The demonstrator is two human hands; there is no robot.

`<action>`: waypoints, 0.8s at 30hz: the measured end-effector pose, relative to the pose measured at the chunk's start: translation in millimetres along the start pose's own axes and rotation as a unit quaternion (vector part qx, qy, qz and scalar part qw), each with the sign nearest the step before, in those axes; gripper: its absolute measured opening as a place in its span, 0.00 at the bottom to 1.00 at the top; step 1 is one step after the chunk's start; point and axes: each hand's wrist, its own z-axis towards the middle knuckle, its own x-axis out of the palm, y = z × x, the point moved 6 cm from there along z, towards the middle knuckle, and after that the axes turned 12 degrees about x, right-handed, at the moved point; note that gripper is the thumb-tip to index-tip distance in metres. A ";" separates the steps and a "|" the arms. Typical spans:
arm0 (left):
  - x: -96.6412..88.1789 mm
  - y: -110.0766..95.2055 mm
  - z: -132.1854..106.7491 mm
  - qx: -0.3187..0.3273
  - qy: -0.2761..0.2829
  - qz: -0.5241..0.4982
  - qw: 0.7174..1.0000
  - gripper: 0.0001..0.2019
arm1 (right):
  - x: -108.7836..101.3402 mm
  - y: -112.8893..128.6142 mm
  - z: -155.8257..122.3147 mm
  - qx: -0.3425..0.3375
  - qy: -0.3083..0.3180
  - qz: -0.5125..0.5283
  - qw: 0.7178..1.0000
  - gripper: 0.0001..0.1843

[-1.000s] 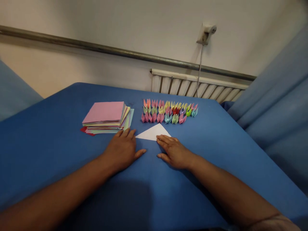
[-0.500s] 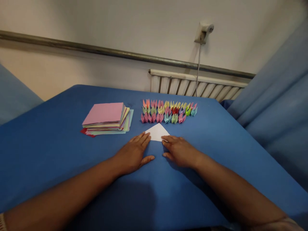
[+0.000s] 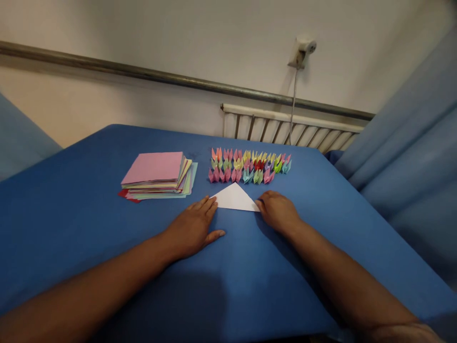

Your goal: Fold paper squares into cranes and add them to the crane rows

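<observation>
A white paper triangle (image 3: 234,198) lies flat on the blue table (image 3: 89,224) between my hands. My left hand (image 3: 193,227) rests palm down with fingers stretched out, its fingertips at the triangle's left corner. My right hand (image 3: 277,210) sits at the triangle's right corner with fingers curled, their tips pressed at the paper's edge. Beyond the triangle stand rows of several small folded paper pieces (image 3: 249,165) in pink, yellow, green and blue. A stack of coloured paper squares (image 3: 157,174) with a pink sheet on top lies to the far left.
The wall behind carries a metal rail (image 3: 143,74), a white radiator (image 3: 289,125) and a socket with a cord (image 3: 300,50). Blue fabric (image 3: 410,138) hangs at the right. The table's right edge runs diagonally near it.
My right hand has slid right from the triangle's middle to its right corner. My left hand has shifted slightly along the left edge. More of the white triangle shows.
</observation>
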 end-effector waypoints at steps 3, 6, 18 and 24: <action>-1.2 0.0 -0.4 0.003 -0.011 -0.013 1.000 0.38 | 15.2 13.0 5.1 -0.049 -0.023 0.089 0.995 0.22; -5.2 3.7 -1.3 -0.016 -0.003 0.002 1.000 0.38 | 27.3 16.6 6.8 -0.046 -0.009 0.139 0.989 0.23; -34.3 19.9 -5.2 -0.027 -0.187 0.010 0.982 0.41 | 1.6 42.0 -16.8 -0.204 -0.072 0.119 0.969 0.13; -44.5 -17.7 -7.0 0.120 -0.190 -0.002 0.974 0.19 | -3.9 59.5 -37.1 -0.278 -0.041 0.043 0.959 0.15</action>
